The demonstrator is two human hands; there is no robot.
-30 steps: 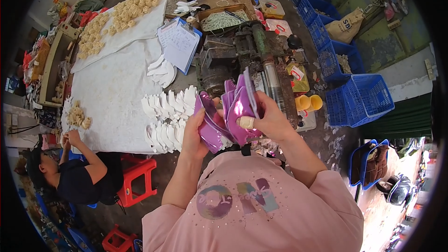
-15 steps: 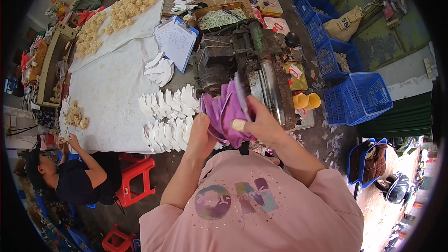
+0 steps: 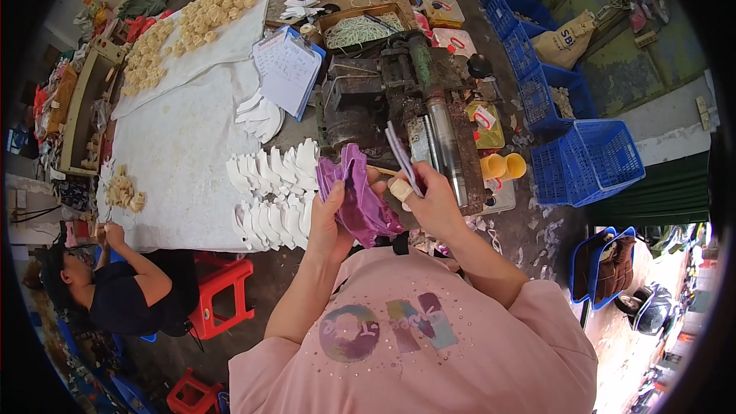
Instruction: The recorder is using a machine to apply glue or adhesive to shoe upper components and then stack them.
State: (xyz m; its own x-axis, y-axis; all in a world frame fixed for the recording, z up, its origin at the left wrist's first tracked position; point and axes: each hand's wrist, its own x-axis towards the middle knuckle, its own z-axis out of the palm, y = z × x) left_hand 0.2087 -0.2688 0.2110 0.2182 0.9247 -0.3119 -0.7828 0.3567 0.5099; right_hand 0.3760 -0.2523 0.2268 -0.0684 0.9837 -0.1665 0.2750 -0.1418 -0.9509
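Note:
My left hand [image 3: 330, 226] is closed on a glossy purple folded piece [image 3: 359, 195] with a wavy, uneven edge, held in front of my chest. In my right hand [image 3: 437, 203], just to the right, is a long narrow grey tool [image 3: 400, 152], its thin tips pointing up and away; its exact kind is unclear. A beige wrap [image 3: 399, 188] covers my right thumb. A thin tan stick-like bit shows between the hands; what it belongs to is hidden. Left of my left hand, white curved pieces [image 3: 264, 222] stand in rows on the table.
Beyond my hands stands a greasy metal machine [image 3: 356, 96] with a shiny roller [image 3: 447, 146]. A clipboard [image 3: 291, 69] and a tray of pale strings [image 3: 364, 31] lie behind. Blue crates [image 3: 602, 157] stand right; a co-worker [image 3: 126, 284] sits left near a red stool [image 3: 222, 299].
My hands have moved apart. The purple piece is turned to show a broader face, with the left hand alone on it; the right hand and grey tool have drawn back to the right.

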